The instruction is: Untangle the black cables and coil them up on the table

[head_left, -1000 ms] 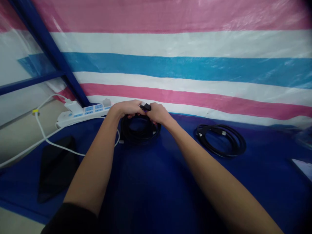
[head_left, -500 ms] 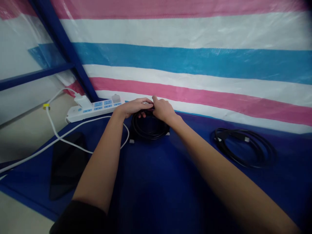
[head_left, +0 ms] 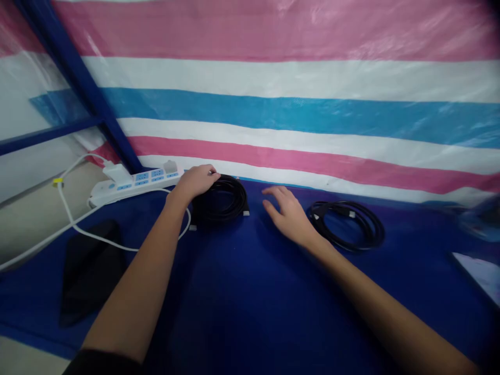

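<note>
A coiled black cable (head_left: 234,212) with light metal plug ends lies on the blue surface. My left hand (head_left: 196,181) rests at its far left edge, fingers curled over the loops; the fingertips are partly hidden. My right hand (head_left: 288,216) is between this coil and a second coiled black cable (head_left: 377,237) to the right. Its fingers are apart and hold nothing. The second coil lies flat, its plug ends inside the loop.
A white power strip (head_left: 102,194) with a plugged-in charger stands back left. Its white cable (head_left: 105,240) crosses a dark flat tablet-like object (head_left: 88,276). A striped sheet (head_left: 292,114) hangs behind. At the right edge are a pale flat item (head_left: 482,273) and a blurred clear object (head_left: 480,221).
My right hand has let go of the near coil and moved right, its fingers opening. My left hand stays at the coil. The view has shifted right and up.
</note>
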Motion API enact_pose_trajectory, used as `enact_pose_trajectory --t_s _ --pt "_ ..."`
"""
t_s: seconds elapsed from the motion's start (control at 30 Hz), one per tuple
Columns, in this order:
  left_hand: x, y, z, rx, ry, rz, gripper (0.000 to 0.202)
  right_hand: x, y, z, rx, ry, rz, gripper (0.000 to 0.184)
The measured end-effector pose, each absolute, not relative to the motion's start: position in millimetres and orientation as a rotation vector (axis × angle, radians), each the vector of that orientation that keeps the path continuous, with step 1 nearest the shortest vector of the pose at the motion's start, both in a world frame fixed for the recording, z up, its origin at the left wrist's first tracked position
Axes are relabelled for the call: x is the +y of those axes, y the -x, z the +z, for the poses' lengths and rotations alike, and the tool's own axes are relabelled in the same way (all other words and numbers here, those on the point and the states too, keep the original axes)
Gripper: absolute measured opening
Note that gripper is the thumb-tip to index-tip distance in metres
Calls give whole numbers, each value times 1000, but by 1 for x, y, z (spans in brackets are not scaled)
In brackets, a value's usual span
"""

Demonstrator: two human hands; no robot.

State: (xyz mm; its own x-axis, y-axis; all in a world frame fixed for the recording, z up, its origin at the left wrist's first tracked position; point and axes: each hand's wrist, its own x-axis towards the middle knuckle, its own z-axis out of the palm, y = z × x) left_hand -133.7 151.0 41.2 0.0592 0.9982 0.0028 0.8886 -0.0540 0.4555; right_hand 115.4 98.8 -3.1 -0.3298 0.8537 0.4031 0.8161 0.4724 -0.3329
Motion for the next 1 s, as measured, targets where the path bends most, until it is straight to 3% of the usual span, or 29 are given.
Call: enact_pose_trajectory --t_s 0.13,0.3,0.5,0.87,1.0 --pt "141 123 29 2017 -2076 570 41 54 -180 -9 -2164 1511 -92 35" --pt "120 113 23 2168 -2109 773 44 27 -244 -23 -2079 1807 -254 57" --pt "74 72 33 2198 -2211 1011 32 19 -234 -20 -2290 1937 -190 41" --pt "33 17 2 1552 -2678 689 34 5 -222 -8 -2382 1973 -30 51" --pt "31 22 -3 1649 -2646 587 42 5 -222 -9 -2382 1971 -11 52"
